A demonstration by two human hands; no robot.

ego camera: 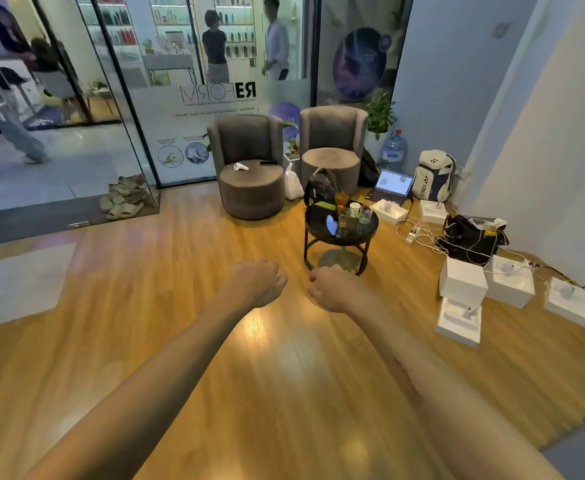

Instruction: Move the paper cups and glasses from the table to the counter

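Observation:
A small round black table [318, 225] stands ahead on the wooden floor. On it are a white paper cup [354, 209], a clear glass [365, 215], a stemmed glass of amber drink [341, 199] and several more clear glasses [343, 220] close together. A phone [331, 225] and a green card [325, 205] lie on the tabletop. My left hand [258, 284] and my right hand [334, 289] hang side by side over the floor, well short of the table. Both have their fingers curled in and hold nothing. No counter is in view.
Two grey armchairs [249, 161] [332, 147] stand behind the table against a glass wall. A black bag [322, 185] leans beside the table. White boxes [462, 282], cables [422, 233], a laptop [393, 185], a backpack [434, 176] and a water jug [393, 150] crowd the floor at right.

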